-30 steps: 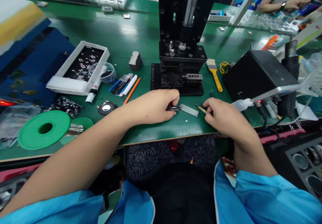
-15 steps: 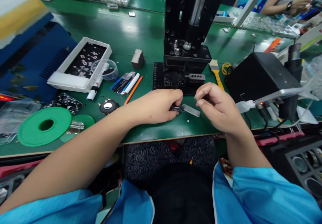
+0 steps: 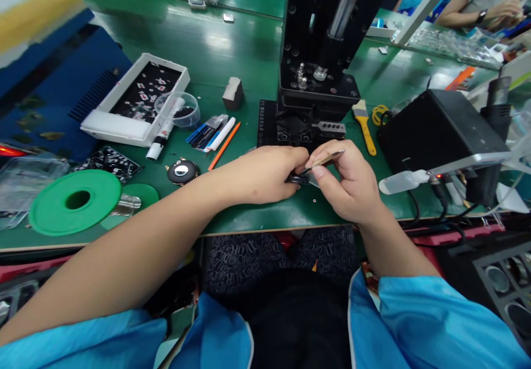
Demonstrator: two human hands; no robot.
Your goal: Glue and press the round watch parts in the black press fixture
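I had the left hand (image 3: 271,175) pinching a small glossy black part (image 3: 294,180) near the front edge of the green tabletop (image 3: 265,221). The right hand (image 3: 347,183) pinched a slim tan tool (image 3: 331,158), dark tip by that part; whether touching, I couldn't tell. A black metal press (image 3: 317,93) stood behind.

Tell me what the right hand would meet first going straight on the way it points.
Probably the small dark part in the left hand, or that hand itself: the right hand, holding a thin tool, points toward them. Depth is unclear, so they may already touch.
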